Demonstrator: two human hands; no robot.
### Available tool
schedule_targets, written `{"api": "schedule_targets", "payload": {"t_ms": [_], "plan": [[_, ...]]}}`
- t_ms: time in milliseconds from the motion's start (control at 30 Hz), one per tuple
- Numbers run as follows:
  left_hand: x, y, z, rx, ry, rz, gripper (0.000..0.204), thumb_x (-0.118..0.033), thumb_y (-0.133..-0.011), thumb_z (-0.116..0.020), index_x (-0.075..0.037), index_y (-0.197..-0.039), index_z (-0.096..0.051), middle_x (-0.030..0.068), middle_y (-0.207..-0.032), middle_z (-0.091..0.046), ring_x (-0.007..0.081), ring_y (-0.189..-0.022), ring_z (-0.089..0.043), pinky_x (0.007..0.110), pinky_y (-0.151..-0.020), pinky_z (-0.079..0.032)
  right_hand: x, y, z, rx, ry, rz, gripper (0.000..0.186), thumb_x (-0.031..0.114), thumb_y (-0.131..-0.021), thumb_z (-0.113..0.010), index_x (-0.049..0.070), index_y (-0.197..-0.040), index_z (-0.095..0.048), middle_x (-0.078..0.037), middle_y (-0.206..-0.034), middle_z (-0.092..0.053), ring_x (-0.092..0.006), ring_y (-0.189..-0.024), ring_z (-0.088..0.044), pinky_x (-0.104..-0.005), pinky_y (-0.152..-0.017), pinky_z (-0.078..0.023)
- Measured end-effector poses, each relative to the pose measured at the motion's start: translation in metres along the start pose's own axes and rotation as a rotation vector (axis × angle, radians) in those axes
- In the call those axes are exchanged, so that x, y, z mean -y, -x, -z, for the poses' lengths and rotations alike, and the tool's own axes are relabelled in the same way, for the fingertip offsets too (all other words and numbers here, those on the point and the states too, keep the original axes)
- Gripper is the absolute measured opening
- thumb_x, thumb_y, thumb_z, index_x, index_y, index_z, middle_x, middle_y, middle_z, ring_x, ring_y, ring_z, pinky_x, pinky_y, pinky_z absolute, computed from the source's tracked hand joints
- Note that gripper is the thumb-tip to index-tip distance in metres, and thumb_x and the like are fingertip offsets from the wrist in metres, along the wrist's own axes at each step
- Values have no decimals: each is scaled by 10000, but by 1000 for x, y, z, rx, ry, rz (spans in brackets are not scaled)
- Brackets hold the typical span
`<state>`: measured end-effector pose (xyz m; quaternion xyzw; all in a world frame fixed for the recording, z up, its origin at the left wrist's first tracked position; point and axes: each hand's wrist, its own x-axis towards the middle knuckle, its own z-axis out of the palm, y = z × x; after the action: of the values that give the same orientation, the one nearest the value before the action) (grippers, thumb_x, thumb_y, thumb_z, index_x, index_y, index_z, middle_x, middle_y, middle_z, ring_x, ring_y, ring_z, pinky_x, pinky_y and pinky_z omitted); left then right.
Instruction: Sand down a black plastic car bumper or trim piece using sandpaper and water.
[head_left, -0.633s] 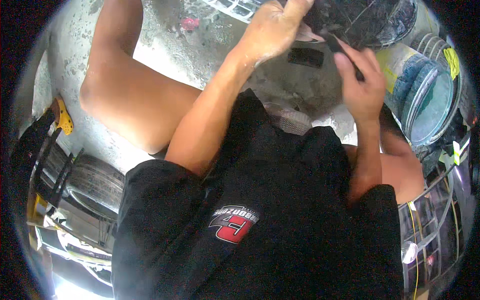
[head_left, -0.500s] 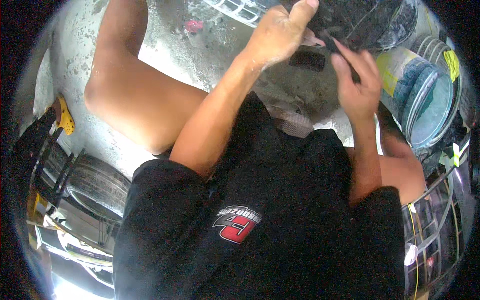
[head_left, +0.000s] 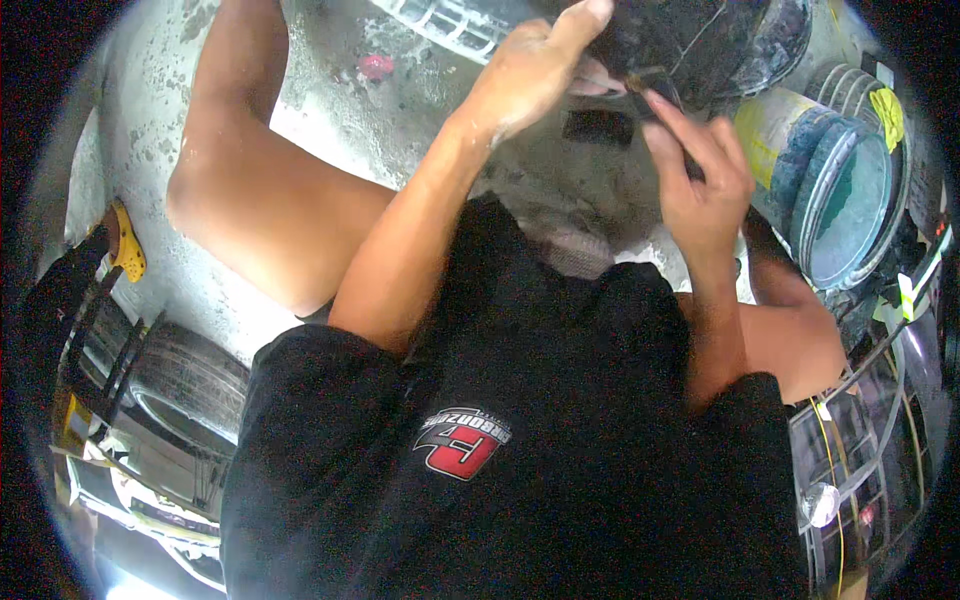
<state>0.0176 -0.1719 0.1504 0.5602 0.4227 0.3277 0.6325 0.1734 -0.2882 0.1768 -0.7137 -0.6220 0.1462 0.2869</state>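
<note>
At the top of the view is a large black part with a dusty, scuffed surface; its upper end is cut off. My left hand grips its near left edge, the thumb on top and the other fingers curled beneath. My right hand pinches a dark narrow strip, with the index finger stretched along it. The strip's tip lies against the black part's edge, close to my left fingertips. Exactly what kind of tool or sheet the strip is, I cannot make out.
Right of my hands stands a blue-grey bucket with a yellow cloth on a rim behind it. A dark block lies on the wet grey floor beside a pink scrap. Tyres are at lower left, wire racks at lower right.
The whole view has shifted slightly left. My right hand and the dark strip have moved a little, and the hand is less blurred. My left hand keeps its grip on the black part.
</note>
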Motion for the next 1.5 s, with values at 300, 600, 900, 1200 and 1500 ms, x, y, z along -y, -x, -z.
{"api": "schedule_targets", "payload": {"t_ms": [300,600,900,1200,1500], "plan": [[13,9,11,373,111,429,906,-758,-1001,-358,59,-1267,-643,187,-1121,-750,269,-1013,-742,366,-819,-575,-2,4,56,258,-1758,-667,505,489,-1092,-442,-6,-1141,-528,-164,-901,-586,-183,-650,-554,-255,-519,-460],[9,24,2,460,440,123,511,-441,-1059,-565,9,-1285,-652,132,-1143,-742,240,-1098,-703,364,-971,-530,-11,21,42,466,-1856,-682,654,575,-1072,-402,1,-1375,-479,-219,-1058,-627,-258,-736,-659,-298,-510,-508],[15,28,-5,321,324,106,192,-46,-918,-780,-47,-1101,-723,10,-1016,-742,71,-896,-664,242,-818,-541,-21,34,41,545,-1646,-783,771,594,-1037,-469,37,-1553,-335,-256,-1329,-614,-385,-1044,-724,-371,-711,-647],[20,29,-9,283,160,51,210,-29,-890,-801,-40,-1070,-692,-16,-945,-709,32,-789,-611,201,-716,-512,-30,36,68,632,-1402,-751,661,315,-1008,-660,14,-1527,-382,-186,-1330,-640,-310,-1097,-724,-341,-763,-618],[11,28,-12,266,194,95,389,-25,-885,-803,-26,-1247,-662,11,-1049,-691,44,-813,-605,209,-731,-515,-47,48,66,447,-1053,-619,459,140,-969,-719,-65,-1340,-544,-133,-1206,-692,-142,-878,-721,-148,-545,-451]]}}
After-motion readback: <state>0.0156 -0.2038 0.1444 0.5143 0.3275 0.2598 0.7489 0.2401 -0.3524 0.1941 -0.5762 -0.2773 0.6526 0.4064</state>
